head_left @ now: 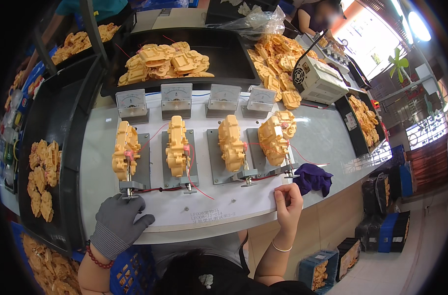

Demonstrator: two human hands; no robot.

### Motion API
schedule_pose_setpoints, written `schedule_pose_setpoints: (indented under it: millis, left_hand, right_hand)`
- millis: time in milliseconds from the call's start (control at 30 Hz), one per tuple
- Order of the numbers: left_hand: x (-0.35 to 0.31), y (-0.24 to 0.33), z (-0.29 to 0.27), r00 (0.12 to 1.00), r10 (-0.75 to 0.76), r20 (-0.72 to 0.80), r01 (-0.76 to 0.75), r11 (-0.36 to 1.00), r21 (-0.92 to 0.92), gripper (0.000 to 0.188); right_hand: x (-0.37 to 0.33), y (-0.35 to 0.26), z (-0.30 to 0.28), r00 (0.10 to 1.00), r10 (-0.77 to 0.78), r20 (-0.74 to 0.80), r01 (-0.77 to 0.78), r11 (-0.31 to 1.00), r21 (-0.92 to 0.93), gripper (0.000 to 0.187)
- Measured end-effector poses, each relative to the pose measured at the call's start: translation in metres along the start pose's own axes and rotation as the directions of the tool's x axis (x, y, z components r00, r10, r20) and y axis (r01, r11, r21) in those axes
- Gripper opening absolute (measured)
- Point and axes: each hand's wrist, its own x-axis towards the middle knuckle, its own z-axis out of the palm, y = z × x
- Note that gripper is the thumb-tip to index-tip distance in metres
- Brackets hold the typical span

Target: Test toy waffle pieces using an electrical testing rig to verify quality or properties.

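Observation:
My left hand (122, 219), in a grey knit glove, lies at the front left of the table with its thumb spread from the fingers. Its fingertips are beside the metal toggle clamp (129, 189) of the leftmost fixture. My bare right hand (288, 205) is at the front edge, right of centre, fingers curled and thumb against them, nothing visible in it. Four grey fixtures each carry a yellow plastic gear housing: far left (125, 150), second (177, 146), third (231, 143) and a tilted one at right (275, 137). Thin red wires hang from them.
Behind the fixtures stands a row of analog meters (177, 98). A black tray (243, 66) of housings lies beyond, another tray (62, 113) at left. A purple cloth (313, 180) is right of my right hand. A white power box (318, 81) stands far right; a person (307, 22) sits beyond.

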Motion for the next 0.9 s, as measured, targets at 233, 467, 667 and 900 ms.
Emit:
schedule_pose_setpoints:
  millis: [233, 467, 667, 900]
  left_hand:
    - [-0.001, -0.001, 0.0, 1.0, -0.001, 0.004, 0.001, 1.0, 0.003, 0.03]
    - [-0.001, 0.001, 0.0, 1.0, -0.002, -0.001, 0.002, 1.0, 0.003, 0.03]
    - [-0.001, -0.001, 0.0, 1.0, 0.003, -0.012, -0.003, 1.0, -0.004, 0.03]
    - [0.004, 0.003, -0.003, 1.0, -0.007, -0.002, 0.007, 1.0, -0.023, 0.029]
  right_hand:
    - [-0.001, -0.001, 0.003, 1.0, -0.012, -0.011, 0.012, 1.0, -0.001, 0.006]
    - [-0.001, 0.001, 0.004, 0.999, -0.021, -0.033, 0.021, 1.0, -0.003, 0.007]
    - [0.002, 0.0, 0.01, 0.995, -0.046, -0.088, 0.044, 0.999, -0.03, 0.009]
    - [0.004, 0.006, 0.017, 0.971, -0.129, -0.2, 0.105, 0.987, -0.124, 0.013]
